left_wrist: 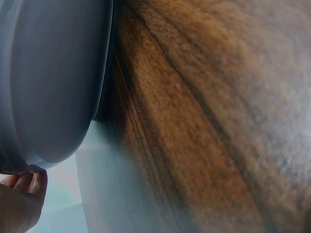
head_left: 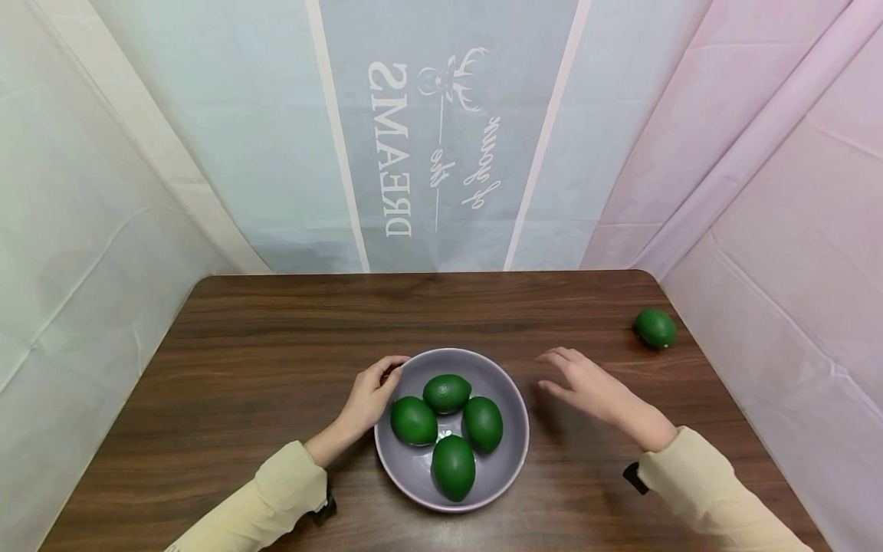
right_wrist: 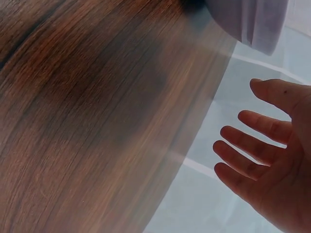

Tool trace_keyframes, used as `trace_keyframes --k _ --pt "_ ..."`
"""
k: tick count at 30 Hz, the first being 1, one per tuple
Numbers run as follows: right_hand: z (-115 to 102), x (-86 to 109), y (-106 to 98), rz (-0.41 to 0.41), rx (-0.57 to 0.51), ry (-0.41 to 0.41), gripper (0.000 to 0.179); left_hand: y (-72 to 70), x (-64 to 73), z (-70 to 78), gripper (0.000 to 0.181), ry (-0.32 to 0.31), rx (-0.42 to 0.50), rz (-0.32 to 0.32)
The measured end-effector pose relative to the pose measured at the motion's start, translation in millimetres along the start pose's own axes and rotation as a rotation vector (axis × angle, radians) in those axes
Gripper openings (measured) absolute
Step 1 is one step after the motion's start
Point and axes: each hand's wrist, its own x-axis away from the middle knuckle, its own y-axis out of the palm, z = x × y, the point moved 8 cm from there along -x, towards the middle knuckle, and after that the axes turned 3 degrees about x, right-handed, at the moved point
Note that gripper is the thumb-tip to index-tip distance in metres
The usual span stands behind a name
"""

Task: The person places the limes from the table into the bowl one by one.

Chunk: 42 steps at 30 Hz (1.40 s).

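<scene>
A round grey-purple bowl (head_left: 507, 479) stands on the table with several green limes in it, one of them a lime (head_left: 454, 468) near its front side. My left hand (head_left: 369, 395) holds the bowl's rim at its back left; the left wrist view has its fingertips (left_wrist: 39, 182) right at the bowl's edge. To the right of the bowl, my right hand (head_left: 586, 383) hovers over the table, holding nothing. Its fingers are spread and slightly bent in the right wrist view, apart from the bowl (right_wrist: 257, 22). Another lime (head_left: 655, 328) lies at the table's back right.
The dark wood-grain table (head_left: 310, 314) has rounded back corners. A printed curtain (head_left: 455, 153) hangs behind it, and pale cloth walls (head_left: 793, 268) rise at both sides, close to the table's edges.
</scene>
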Motion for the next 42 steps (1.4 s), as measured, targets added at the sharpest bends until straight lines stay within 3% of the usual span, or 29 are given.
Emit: trace_keyframes --k 12,24,42 --pt "16.0 2.2 3.0 -0.015 0.0 0.037 0.035 -0.2 0.0 0.5 0.019 0.023 -0.007 0.013" --pt "41.2 7.9 6.6 -0.066 0.018 0.127 0.038 0.2 0.4 0.0 0.02 0.011 -0.005 0.003" --pt "80.1 20.9 8.3 -0.08 -0.016 0.24 0.039 0.9 0.4 -0.2 0.019 0.025 -0.012 0.013"
